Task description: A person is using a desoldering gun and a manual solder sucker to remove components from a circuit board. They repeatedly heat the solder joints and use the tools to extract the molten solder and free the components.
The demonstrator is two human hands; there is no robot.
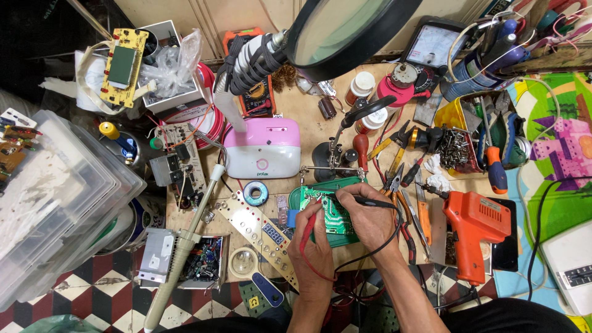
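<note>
Probing the green circuit board (330, 213) at counter centre: left hand (319, 250) fingers pinching the red probe (308, 229), right hand (370, 216) gripping the black probe (375, 201). Contact points seemingly hidden. Next: 2 steady tips, fresh pads.

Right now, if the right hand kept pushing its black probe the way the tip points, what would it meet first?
The right hand aims the black probe leftward, its tip already on or just above the green circuit board. Straight on it would probably cross the board towards the solder spool; depth is unclear.

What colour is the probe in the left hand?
Red: the probe in the left hand shows best in the head view.
</note>
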